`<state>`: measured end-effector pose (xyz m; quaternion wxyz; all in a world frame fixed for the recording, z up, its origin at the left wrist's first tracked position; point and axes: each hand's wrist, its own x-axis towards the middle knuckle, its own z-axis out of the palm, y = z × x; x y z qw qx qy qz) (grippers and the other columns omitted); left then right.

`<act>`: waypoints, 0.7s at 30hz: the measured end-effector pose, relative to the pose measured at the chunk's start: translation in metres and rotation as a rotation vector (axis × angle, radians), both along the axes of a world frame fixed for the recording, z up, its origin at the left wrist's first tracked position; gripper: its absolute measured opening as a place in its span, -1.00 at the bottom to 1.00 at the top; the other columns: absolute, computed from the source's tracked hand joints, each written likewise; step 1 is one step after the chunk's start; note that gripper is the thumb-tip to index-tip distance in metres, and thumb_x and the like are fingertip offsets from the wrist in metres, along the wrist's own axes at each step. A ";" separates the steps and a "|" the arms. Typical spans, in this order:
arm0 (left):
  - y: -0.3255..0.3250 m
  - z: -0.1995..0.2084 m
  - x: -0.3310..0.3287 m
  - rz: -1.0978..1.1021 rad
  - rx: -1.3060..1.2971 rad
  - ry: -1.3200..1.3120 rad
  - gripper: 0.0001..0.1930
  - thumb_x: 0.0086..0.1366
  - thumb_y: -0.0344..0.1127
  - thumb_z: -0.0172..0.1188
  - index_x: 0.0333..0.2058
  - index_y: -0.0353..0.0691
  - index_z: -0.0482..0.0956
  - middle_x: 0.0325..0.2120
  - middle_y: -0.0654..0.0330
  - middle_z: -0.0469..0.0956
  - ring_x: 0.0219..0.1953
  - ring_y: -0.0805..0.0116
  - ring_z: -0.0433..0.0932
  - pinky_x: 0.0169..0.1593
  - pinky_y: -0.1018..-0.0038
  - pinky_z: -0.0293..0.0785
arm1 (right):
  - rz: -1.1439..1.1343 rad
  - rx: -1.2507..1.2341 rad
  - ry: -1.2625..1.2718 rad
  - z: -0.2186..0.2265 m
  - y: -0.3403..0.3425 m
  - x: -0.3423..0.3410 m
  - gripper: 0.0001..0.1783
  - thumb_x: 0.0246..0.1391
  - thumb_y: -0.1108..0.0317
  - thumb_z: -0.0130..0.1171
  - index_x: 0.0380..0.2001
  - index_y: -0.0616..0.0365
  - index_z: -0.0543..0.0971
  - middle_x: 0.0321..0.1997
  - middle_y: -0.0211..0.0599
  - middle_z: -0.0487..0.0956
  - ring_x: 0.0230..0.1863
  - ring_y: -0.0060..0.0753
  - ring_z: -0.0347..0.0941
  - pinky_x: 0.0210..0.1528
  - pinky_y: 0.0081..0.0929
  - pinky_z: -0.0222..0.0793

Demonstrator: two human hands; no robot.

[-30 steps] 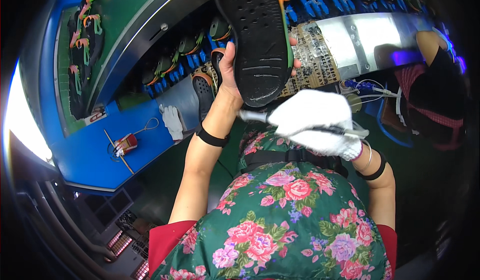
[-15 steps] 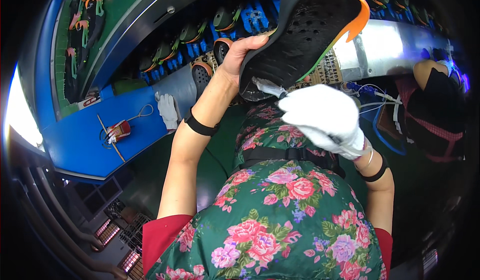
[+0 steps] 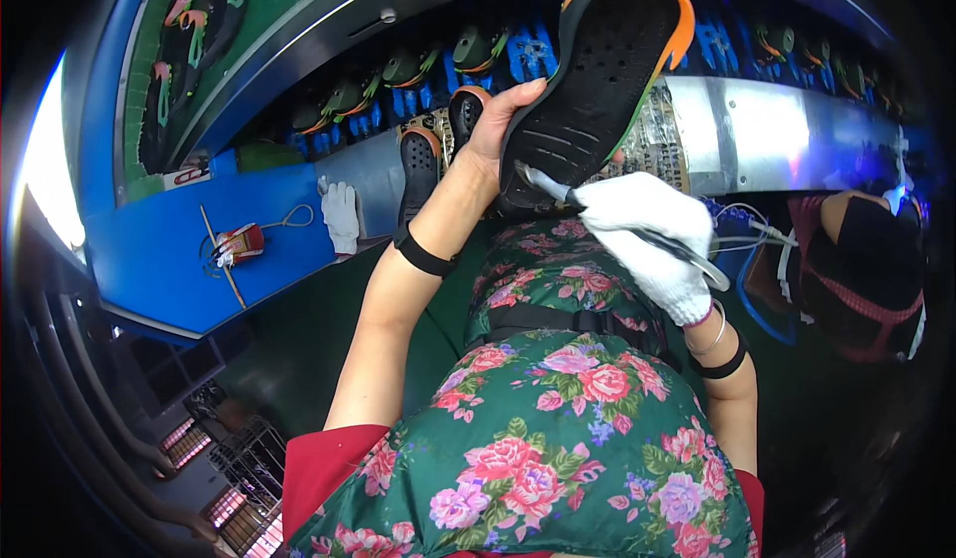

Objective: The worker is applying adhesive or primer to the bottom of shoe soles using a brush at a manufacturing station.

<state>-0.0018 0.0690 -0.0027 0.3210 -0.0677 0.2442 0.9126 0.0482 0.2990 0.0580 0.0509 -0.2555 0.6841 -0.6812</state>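
My bare left hand (image 3: pixel 490 138) grips a long black shoe sole (image 3: pixel 588 90) by its left edge, thumb on the upper face. An orange and green rim runs round the sole's far end and right side. My right hand (image 3: pixel 642 227), in a white knit glove, is closed round a brush (image 3: pixel 546 185) with a dark handle. The brush's pale bristles touch the near end of the sole. Wet-looking sheen shows on the grooves there. Most of my left fingers are hidden beneath the sole.
Two more black soles (image 3: pixel 420 165) lie left of my hand on a metal bench (image 3: pixel 747 135). A white glove (image 3: pixel 340 217) and a red tub (image 3: pixel 239 244) with a stick rest by the blue table (image 3: pixel 139 259). Shoe parts on blue holders (image 3: pixel 531 52) line the back. Another person (image 3: pixel 876 249) is at right.
The sole and my left hand have shifted slightly right. My gloved hand has turned, showing the brush handle, and the bristles still touch the near end.
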 end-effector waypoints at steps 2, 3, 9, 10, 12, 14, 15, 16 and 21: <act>-0.006 -0.003 0.008 0.006 0.061 0.014 -0.14 0.37 0.20 0.04 0.43 -0.32 0.14 0.27 -0.40 0.30 0.17 -0.41 0.48 0.16 -0.01 0.59 | 0.136 -0.094 -0.147 -0.005 0.000 0.006 -0.85 -0.03 0.59 0.40 -0.32 0.23 0.76 -0.21 -0.10 0.75 -0.18 -0.26 0.70 -0.08 -0.39 0.60; -0.008 -0.002 0.009 0.000 0.121 0.018 -0.14 0.38 0.23 0.03 0.43 -0.32 0.15 0.28 -0.40 0.30 0.17 -0.39 0.48 0.18 -0.01 0.57 | 0.265 -0.183 -0.305 -0.004 0.000 0.005 -0.82 0.01 0.59 0.40 -0.26 0.24 0.76 -0.19 -0.14 0.75 -0.16 -0.32 0.70 -0.05 -0.43 0.61; 0.002 -0.004 0.050 0.134 0.601 -0.269 -0.25 0.50 0.21 -0.16 0.37 -0.32 0.26 0.22 -0.19 0.45 0.16 -0.32 0.51 0.19 -0.07 0.54 | 0.012 0.150 0.198 0.013 -0.002 -0.042 -0.83 -0.04 0.63 0.39 -0.32 0.20 0.76 -0.20 -0.17 0.76 -0.14 -0.29 0.69 -0.01 -0.38 0.58; 0.007 -0.001 0.054 0.158 0.287 -0.135 -0.32 0.54 0.16 -0.19 0.31 -0.33 0.34 0.15 -0.17 0.52 0.11 -0.23 0.58 0.18 -0.03 0.56 | -0.071 0.209 0.311 0.014 -0.005 -0.052 -0.81 -0.04 0.64 0.38 -0.31 0.19 0.76 -0.19 -0.19 0.76 -0.12 -0.30 0.68 0.00 -0.39 0.58; 0.005 -0.001 0.061 0.157 0.313 -0.118 -0.28 0.51 0.22 -0.20 0.34 -0.30 0.31 0.20 -0.21 0.47 0.14 -0.35 0.52 0.20 -0.15 0.51 | -0.171 0.248 0.445 0.022 -0.014 -0.065 -0.77 -0.05 0.64 0.38 -0.28 0.17 0.76 -0.18 -0.24 0.76 -0.10 -0.31 0.67 0.00 -0.39 0.58; -0.004 0.001 0.066 0.187 0.437 -0.139 -0.26 0.50 0.24 -0.17 0.36 -0.29 0.28 0.22 -0.22 0.44 0.17 -0.34 0.50 0.24 -0.14 0.48 | -0.046 0.190 0.490 0.032 -0.021 -0.061 -0.80 -0.07 0.65 0.39 -0.32 0.18 0.76 -0.21 -0.23 0.76 -0.14 -0.30 0.68 -0.02 -0.39 0.58; -0.012 0.003 0.069 0.211 0.542 -0.179 -0.25 0.50 0.25 -0.15 0.38 -0.27 0.26 0.23 -0.22 0.43 0.19 -0.33 0.49 0.26 -0.14 0.45 | 0.022 0.089 0.376 0.031 -0.024 -0.051 -0.82 -0.07 0.64 0.40 -0.34 0.19 0.76 -0.22 -0.22 0.76 -0.15 -0.30 0.68 -0.03 -0.38 0.58; -0.019 0.001 0.074 0.323 0.382 -0.141 -0.19 0.45 0.31 -0.08 0.39 -0.26 0.23 0.27 -0.26 0.37 0.21 -0.28 0.48 0.29 -0.16 0.42 | 0.156 -0.044 0.107 0.028 -0.019 -0.048 -0.86 -0.07 0.61 0.42 -0.38 0.22 0.75 -0.25 -0.17 0.75 -0.15 -0.28 0.68 -0.04 -0.37 0.58; -0.071 0.076 0.056 0.181 -0.088 0.498 0.36 0.00 0.60 0.25 0.45 -0.39 -0.08 0.28 -0.41 0.19 0.13 -0.29 0.53 0.13 -0.22 0.56 | -0.068 -0.621 -0.582 -0.021 0.020 -0.033 -0.79 -0.04 0.75 0.29 -0.29 0.33 0.67 -0.02 0.21 0.63 -0.11 -0.05 0.65 -0.12 -0.28 0.69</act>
